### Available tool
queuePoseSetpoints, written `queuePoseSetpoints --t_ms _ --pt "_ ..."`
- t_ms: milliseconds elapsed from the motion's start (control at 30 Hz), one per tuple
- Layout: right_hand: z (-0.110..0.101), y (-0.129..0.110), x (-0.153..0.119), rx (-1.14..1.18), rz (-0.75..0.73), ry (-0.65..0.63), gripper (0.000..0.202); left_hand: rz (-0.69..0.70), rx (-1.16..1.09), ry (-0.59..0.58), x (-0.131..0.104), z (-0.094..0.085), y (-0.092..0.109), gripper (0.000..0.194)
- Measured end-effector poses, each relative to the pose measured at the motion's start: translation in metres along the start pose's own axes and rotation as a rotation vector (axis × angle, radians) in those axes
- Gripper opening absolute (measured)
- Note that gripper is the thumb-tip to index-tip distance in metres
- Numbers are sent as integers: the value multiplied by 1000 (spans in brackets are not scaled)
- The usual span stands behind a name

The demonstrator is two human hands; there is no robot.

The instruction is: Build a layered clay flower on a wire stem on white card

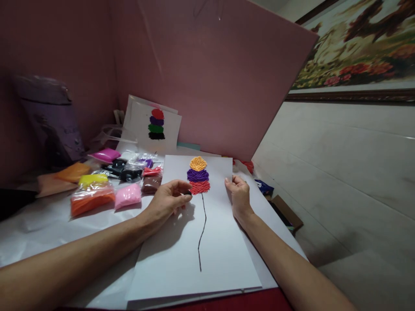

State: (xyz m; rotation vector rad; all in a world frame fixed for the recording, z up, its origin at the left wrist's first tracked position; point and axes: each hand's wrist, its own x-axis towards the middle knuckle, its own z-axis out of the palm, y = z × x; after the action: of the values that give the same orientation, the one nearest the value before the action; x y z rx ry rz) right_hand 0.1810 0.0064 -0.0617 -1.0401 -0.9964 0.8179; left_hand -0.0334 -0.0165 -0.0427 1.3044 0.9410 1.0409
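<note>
A white sheet of paper [175, 259] lies in front of me. Near its top are stacked textured clay patches: an orange-yellow one [198, 163], a purple one [197, 175] and a red one [200, 187]. A dark wavy line [205, 218] runs down below the red patch. Between thumb and forefinger, my left hand [168, 198] pinches a small black lump of clay [188, 193], just left of the red patch. On the sheet's upper right edge my right hand [239, 192] is closed, thumb on top of the paper.
Bags of coloured clay lie at left, among them an orange bag [92, 201], a light pink bag [128, 195] and a brown bag [151, 183]. Behind leans another sheet [136, 121] with coloured patches. A pink board [207, 77] rises at the back. An open box [285, 211] stands beyond the right edge.
</note>
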Motion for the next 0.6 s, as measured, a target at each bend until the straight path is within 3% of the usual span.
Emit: queuePoseSetpoints --t_ms 267,433,600 --pt "0 0 0 6 7 -6 18 13 46 30 0 2 2 38" --pt "0 1 1 3 3 -11 18 18 107 4 -4 3 7 52" --pt "0 1 1 -5 0 -7 18 11 72 23 -2 2 3 34"
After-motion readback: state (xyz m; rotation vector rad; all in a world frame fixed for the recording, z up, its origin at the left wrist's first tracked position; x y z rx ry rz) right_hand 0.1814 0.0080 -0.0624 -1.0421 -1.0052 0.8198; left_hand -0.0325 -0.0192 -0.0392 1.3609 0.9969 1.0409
